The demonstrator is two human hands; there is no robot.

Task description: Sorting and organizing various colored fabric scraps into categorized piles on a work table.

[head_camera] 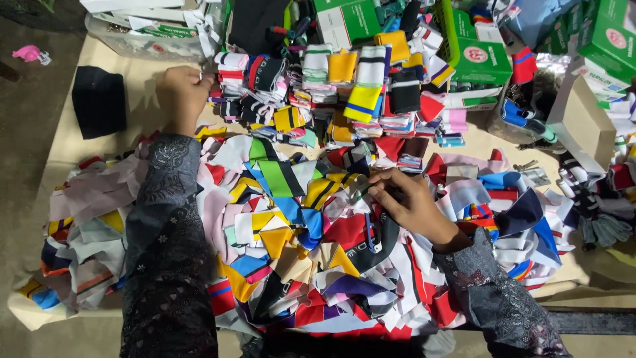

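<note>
A big heap of loose coloured fabric strips (291,225) covers the near half of the table (93,142). Behind it lie folded, stacked strips (344,86) in yellow, black, white and red. My left hand (180,93) reaches to the far left end of the stacks, fingers closed at a folded piece (228,63); I cannot tell if it grips it. My right hand (409,202) rests on the heap at centre right, fingers pinched on a dark strip (371,192). Both arms wear dark patterned sleeves.
Green and white cardboard boxes (474,50) stand along the back and right. A black folded cloth (99,99) lies at the table's left. A clear plastic tub (132,36) sits at the back left. A pink object (30,53) lies on the floor.
</note>
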